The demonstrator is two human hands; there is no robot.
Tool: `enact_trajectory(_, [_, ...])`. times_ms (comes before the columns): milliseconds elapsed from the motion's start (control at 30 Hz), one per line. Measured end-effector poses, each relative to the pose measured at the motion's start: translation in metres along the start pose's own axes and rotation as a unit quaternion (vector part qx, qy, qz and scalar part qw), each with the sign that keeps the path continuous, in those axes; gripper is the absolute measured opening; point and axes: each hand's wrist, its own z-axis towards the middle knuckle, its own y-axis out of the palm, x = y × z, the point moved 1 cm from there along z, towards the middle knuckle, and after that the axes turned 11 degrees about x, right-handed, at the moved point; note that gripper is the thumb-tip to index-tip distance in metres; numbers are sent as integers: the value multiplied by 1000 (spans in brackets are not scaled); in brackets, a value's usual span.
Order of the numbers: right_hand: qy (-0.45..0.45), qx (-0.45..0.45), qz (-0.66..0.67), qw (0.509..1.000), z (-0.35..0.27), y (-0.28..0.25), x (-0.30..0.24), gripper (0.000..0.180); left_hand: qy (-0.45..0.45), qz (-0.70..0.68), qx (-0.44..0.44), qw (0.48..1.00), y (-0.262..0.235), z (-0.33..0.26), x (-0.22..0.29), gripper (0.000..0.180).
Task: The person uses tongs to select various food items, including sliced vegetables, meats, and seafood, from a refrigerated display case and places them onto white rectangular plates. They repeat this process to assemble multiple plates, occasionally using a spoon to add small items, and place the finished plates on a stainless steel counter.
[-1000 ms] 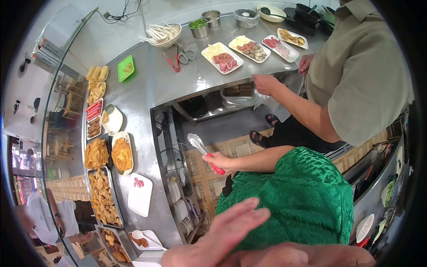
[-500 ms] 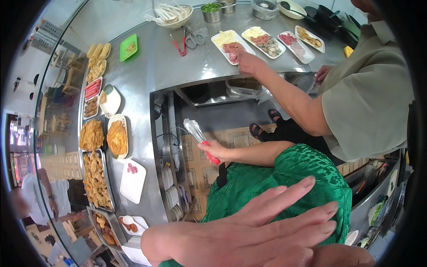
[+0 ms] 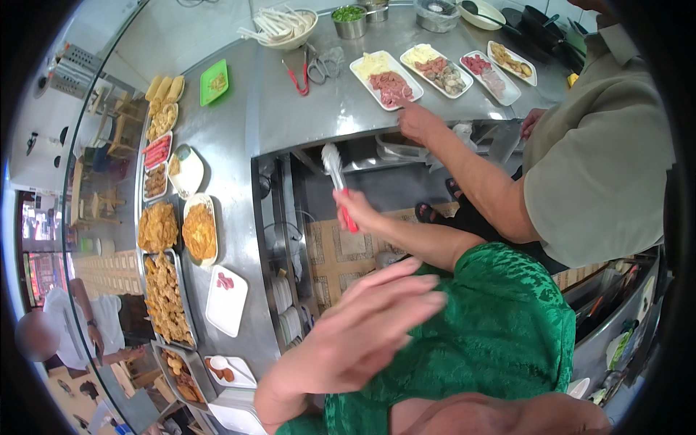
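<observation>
My right hand [image 3: 355, 211] is wrapped round red-handled metal tongs [image 3: 333, 161], their scalloped silver tips pointing up toward the counter edge. The tongs are over the floor gap with no food seen in them. My left hand [image 3: 362, 326] is raised close in front of my green garment [image 3: 493, 326], fingers stretched out and slightly blurred, holding nothing. A co-worker's hand [image 3: 423, 123] reaches to the near edge of a white tray of raw meat [image 3: 391, 88] on the far counter. Left of my left hand lies a white tray [image 3: 226, 312] with a few pink meat pieces.
Trays of fried food [image 3: 168, 301] line the left counter behind a glass screen [image 3: 69, 239]. At the back are red-handled scissors [image 3: 319, 69], a green tray [image 3: 214, 83] and a bowl of white utensils [image 3: 290, 32]. The co-worker [image 3: 594, 159] stands close on the right.
My right hand has raised the tongs toward the far counter. My left hand has drawn back leftward from across my front. The co-worker's hand has shifted slightly off the meat.
</observation>
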Motion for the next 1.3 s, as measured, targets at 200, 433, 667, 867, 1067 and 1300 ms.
enact_trajectory(200, [-150, 151, 163, 963, 110, 2, -124, 33, -217, -11, 167, 962, 1, -66, -47, 42])
enact_trajectory(433, [-151, 169, 233, 946, 85, 5, -121, 34, -287, -129, 267, 911, 15, -114, -77, 43])
enact_trajectory(667, [-100, 227, 257, 934, 70, -7, -88, 31, -302, -176, 270, 897, 21, -117, -85, 42])
enact_trajectory(867, [-143, 178, 301, 926, 106, 3, -150, 31, -307, -188, 250, 899, 20, -103, -90, 42])
enact_trajectory(1067, [-72, 216, 358, 906, 134, 4, -154, 34, -326, -191, 251, 891, 19, -101, -94, 42])
enact_trajectory(1300, [-64, -44, -62, 995, 2, 24, -45, 23, -332, -141, 276, 891, 23, -96, -109, 25])
